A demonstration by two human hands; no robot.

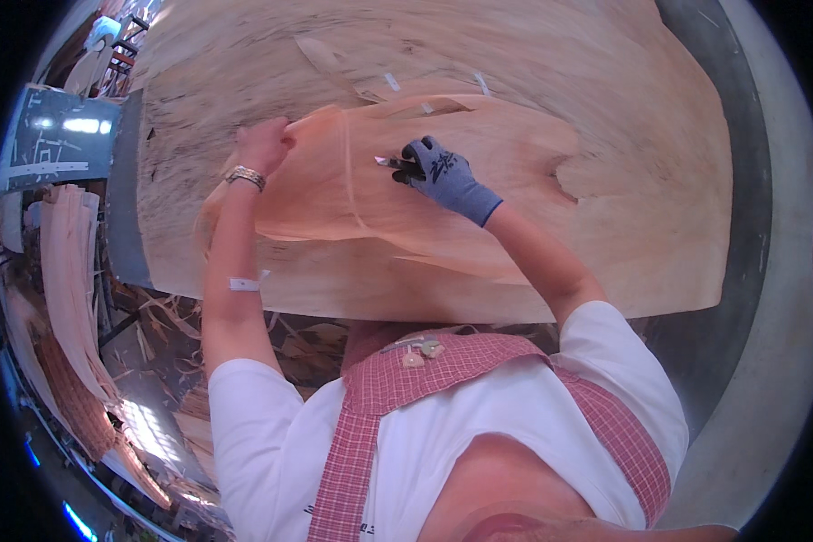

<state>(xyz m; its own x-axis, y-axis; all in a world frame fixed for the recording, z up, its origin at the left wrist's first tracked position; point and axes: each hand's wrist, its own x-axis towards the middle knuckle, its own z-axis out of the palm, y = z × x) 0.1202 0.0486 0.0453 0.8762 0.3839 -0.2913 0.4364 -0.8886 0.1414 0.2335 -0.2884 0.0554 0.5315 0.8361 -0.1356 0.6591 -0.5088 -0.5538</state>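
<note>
My bare left hand [264, 146], with a metal band at its wrist, is closed on the raised far left edge of a thin orange-tinted wood veneer piece [303, 194]. A pale fold or seam crosses this piece. In a grey glove with dark fingers, my right hand [444, 181] grips a utility knife [394, 163], its blade pointing left above the veneer. Beneath lies a broad pale veneer sheet [659, 199]. A torn hole [562, 179] shows right of the glove, and a long split lies beyond it. White tape strips [392, 82] stick to the sheet.
The sheet rests on a grey table [750, 181], whose edge shows at the right. To the left stand a blue-green surface with tape bits [59, 140] and stacked veneer strips [70, 271]. Wood scraps [312, 352] lie below the near edge. Tape [244, 284] clings to my left forearm.
</note>
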